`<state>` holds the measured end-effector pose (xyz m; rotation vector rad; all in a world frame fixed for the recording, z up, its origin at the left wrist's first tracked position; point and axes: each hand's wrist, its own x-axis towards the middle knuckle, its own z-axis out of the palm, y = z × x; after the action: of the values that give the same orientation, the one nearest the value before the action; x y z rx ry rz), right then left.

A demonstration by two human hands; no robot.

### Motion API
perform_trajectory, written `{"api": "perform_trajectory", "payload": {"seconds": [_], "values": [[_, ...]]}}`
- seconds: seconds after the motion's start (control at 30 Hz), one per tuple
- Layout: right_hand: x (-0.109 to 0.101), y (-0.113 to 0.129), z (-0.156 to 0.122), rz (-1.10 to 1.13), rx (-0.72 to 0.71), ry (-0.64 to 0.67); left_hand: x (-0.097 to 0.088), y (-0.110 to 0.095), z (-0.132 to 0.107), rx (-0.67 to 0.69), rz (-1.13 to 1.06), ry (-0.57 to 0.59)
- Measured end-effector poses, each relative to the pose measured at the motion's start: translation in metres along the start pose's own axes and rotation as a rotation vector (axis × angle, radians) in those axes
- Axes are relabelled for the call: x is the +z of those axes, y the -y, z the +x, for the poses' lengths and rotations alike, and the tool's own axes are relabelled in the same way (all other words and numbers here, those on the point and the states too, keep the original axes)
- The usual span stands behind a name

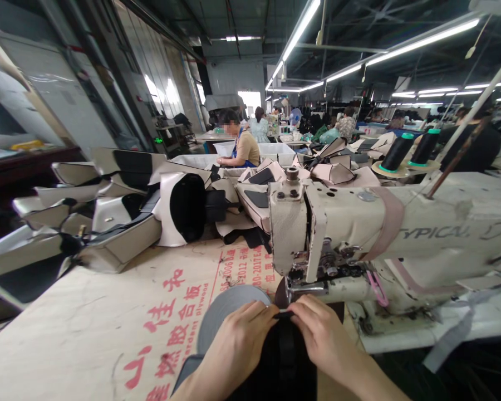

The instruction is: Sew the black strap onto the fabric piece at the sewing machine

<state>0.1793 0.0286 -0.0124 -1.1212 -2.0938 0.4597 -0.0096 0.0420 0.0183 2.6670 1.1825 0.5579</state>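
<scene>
Black fabric piece (pixel 284 356) lies under both hands at the near edge of the table (pixel 87 317), its far edge pinched flat just in front of the sewing machine's (pixel 359 234) presser foot. The left hand (pixel 237 340) and right hand (pixel 321 328) meet fingertip to fingertip on that edge; the fingers (pixel 267 314) are closed down on the cloth, thumbs underneath as far as can be seen, so each hand has a small grip on it. By the look of it this is the lining-up step: the edge is being set square to the needle before stitching. The next move calls for sliding the edge a little beyond the fingertips, under the foot, with the fingers kept to either side of the needle line.

A roll of grey webbing tape (pixel 229 312) lies just beyond the left fingers, touching the fabric. Farther beyond it, stacked cream-and-black cut panels (pixel 121 223) crowd the table. Two black thread cones (pixel 409 150) stand well beyond the right fingers, behind the machine arm. Another person (pixel 242 146) works at a far table. The pink-handled snips (pixel 373 281) hanging by the machine head sit close to the right fingers.
</scene>
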Motion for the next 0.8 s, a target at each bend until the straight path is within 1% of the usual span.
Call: {"api": "perform_trajectory", "payload": {"seconds": [0.1, 0.17, 0.23, 0.3, 0.4, 0.5, 0.6, 0.67, 0.73, 0.8], "values": [[-0.001, 0.0, -0.001, 0.035, 0.024, 0.022, -0.004, 0.001, 0.004, -0.091, -0.126, 0.012], [0.0, 0.0, -0.003, 0.046, 0.03, 0.017, -0.009, 0.001, 0.006, -0.109, -0.221, 0.038], [0.001, 0.0, -0.004, 0.039, 0.026, -0.001, -0.016, 0.002, 0.005, -0.106, -0.298, 0.088], [0.001, 0.0, -0.004, 0.02, 0.017, -0.02, -0.023, 0.002, 0.001, -0.093, -0.33, 0.134], [-0.001, 0.0, -0.003, -0.02, 0.016, -0.022, -0.027, 0.004, -0.009, -0.101, -0.292, 0.158], [-0.003, 0.0, -0.003, -0.051, 0.039, -0.006, -0.024, 0.008, -0.014, -0.127, -0.275, 0.216], [-0.005, 0.0, -0.004, -0.067, 0.065, -0.002, -0.016, 0.014, -0.012, -0.145, -0.345, 0.296], [-0.005, 0.002, -0.006, -0.075, 0.073, 0.003, -0.011, 0.018, -0.01, -0.207, -0.384, 0.329], [-0.004, 0.005, -0.008, -0.052, 0.095, -0.009, -0.007, 0.02, -0.007, -0.297, -0.355, 0.313], [0.0, 0.009, -0.009, 0.053, 0.154, -0.048, -0.008, 0.023, 0.0, -0.326, -0.276, 0.267]]}}
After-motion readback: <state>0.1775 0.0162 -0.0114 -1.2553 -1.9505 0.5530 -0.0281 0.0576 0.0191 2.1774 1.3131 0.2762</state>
